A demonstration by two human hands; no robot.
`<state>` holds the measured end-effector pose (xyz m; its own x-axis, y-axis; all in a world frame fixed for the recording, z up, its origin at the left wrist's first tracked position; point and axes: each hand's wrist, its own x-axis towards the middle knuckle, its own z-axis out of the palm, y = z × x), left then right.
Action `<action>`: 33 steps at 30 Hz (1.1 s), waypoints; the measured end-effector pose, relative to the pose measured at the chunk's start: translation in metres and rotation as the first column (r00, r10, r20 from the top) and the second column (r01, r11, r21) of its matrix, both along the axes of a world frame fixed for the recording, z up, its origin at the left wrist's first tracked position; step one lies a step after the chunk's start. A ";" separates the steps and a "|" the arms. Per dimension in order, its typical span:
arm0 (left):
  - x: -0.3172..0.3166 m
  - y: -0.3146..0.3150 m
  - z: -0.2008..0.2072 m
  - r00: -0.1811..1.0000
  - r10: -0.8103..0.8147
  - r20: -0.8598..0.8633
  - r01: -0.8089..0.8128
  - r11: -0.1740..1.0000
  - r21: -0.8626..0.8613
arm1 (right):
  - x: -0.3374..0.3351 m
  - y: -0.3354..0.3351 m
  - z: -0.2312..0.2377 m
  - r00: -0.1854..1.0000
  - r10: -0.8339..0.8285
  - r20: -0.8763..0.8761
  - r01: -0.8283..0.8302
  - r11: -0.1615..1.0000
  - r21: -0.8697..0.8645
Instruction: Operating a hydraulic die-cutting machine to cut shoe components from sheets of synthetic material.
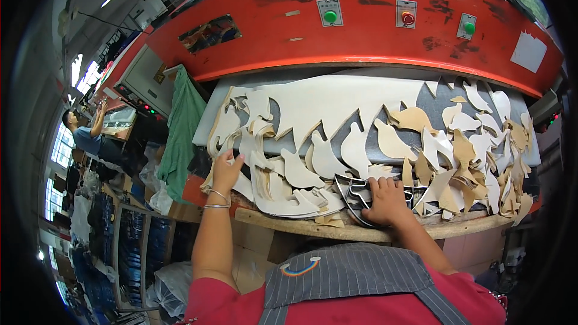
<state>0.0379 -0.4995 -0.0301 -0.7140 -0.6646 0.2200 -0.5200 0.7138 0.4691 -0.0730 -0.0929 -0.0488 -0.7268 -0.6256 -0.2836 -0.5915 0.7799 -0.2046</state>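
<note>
My right hand (386, 202) is closed on a black metal cutting die (355, 195) at the front edge of the table. The die has a curved outline with bars across it. My left hand (227, 171) touches the left edge of a layered white sheet (313, 105), thumb and forefinger apart. Cut-out gaps run along the sheet's near side. Curved white cut pieces (301, 171) lie between my hands, several of them stacked near the front. The fingertips under the right hand are hidden.
Tan and white scraps (463, 159) pile up on the right. A red press beam (361, 24) spans the far side, with green and red buttons. A wooden edge strip (301, 224) borders the table. A green cloth (183, 132) hangs at left; another person (90, 135) works farther left.
</note>
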 end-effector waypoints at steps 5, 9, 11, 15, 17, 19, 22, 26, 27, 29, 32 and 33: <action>-0.041 -0.015 0.014 0.939 -0.126 -0.319 0.224 0.930 0.292 | 0.000 0.001 0.002 1.000 -0.004 0.020 0.005 1.000 -0.018; -0.106 0.004 0.015 0.941 -0.294 -0.168 0.321 0.933 0.165 | 0.000 0.005 -0.001 0.999 0.005 -0.044 -0.007 0.998 -0.055; -0.134 -0.001 0.001 0.914 -0.387 -0.121 0.400 0.910 0.111 | -0.003 0.004 0.003 0.999 0.037 0.014 -0.037 0.999 0.002; -0.167 -0.010 -0.040 0.939 -0.333 0.084 0.335 0.942 -0.022 | -0.020 0.004 0.024 0.979 0.085 0.186 -0.099 0.993 0.068; -0.168 0.010 -0.044 0.892 -0.347 0.291 0.391 0.914 -0.111 | -0.034 0.014 0.053 0.961 0.096 0.258 -0.106 0.994 0.025; -0.158 0.007 -0.050 0.893 -0.350 0.281 0.392 0.914 -0.105 | -0.051 -0.001 0.093 0.935 0.035 0.353 -0.054 0.998 0.042; -0.142 0.001 -0.056 0.914 -0.397 0.084 0.405 0.906 -0.121 | -0.071 -0.053 0.129 0.960 -0.025 0.280 0.059 0.992 -0.115; -0.146 0.008 -0.059 0.911 -0.410 -0.046 0.398 0.902 -0.169 | -0.127 -0.132 0.104 0.980 0.065 0.189 -0.038 0.989 -0.146; -0.143 0.007 -0.059 0.914 -0.403 -0.054 0.384 0.899 -0.212 | -0.137 -0.158 0.100 0.982 0.062 0.177 -0.039 0.990 -0.134; -0.141 0.005 -0.059 0.904 -0.422 -0.069 0.398 0.890 -0.223 | -0.148 -0.202 0.103 0.991 0.027 0.134 -0.023 0.999 -0.034; -0.135 0.000 -0.057 0.895 -0.439 -0.082 0.411 0.882 -0.229 | -0.170 -0.252 0.083 0.996 -0.003 0.085 0.001 1.000 0.025; -0.134 -0.001 -0.056 0.896 -0.436 -0.089 0.409 0.885 -0.221 | -0.174 -0.263 0.079 0.998 0.000 0.064 -0.002 0.999 0.038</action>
<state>-0.0957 -0.5001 -0.0859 -0.8728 -0.2417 0.4240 -0.0918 0.9346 0.3437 -0.2471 -0.3563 0.0298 -0.7057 -0.6143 -0.3531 -0.5788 0.7872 -0.2127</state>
